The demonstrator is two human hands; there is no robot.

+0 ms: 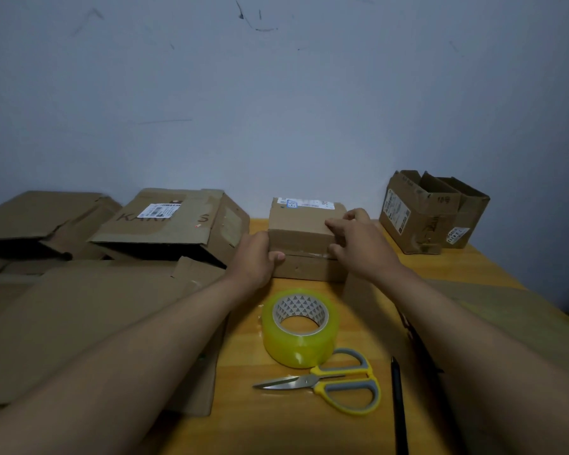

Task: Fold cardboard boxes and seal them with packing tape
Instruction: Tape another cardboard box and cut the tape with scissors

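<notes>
At nine o'clock from you lay the flattened cardboard sheets (89,323), the biggest thing on the table (309,431), their near edge overhanging toward you. Behind them, at ten and eleven o'clock, two half-collapsed boxes (165,224) slumped against the wall, one carrying a white shipping label. At one o'clock stood an open box (421,215) with its flaps up, close to the far right corner.

Straight ahead at twelve o'clock sat the small brown box (304,238) you were working on: closed, a label on its top rear edge, a taped seam running across the front face. Your left hand (255,257) held its left side, thumb pressed on the seam, fingers hidden behind the box. Your right hand (362,244) gripped the right corner, fingers curled over the top and thumb on the front.

Nearer you, at six o'clock, the yellowish tape roll (299,330) lay flat, touching the scissors (335,382), blades closed and pointing to nine o'clock. A black pen (398,405) lay just right of them. Bare wood showed between the tape and the box.
</notes>
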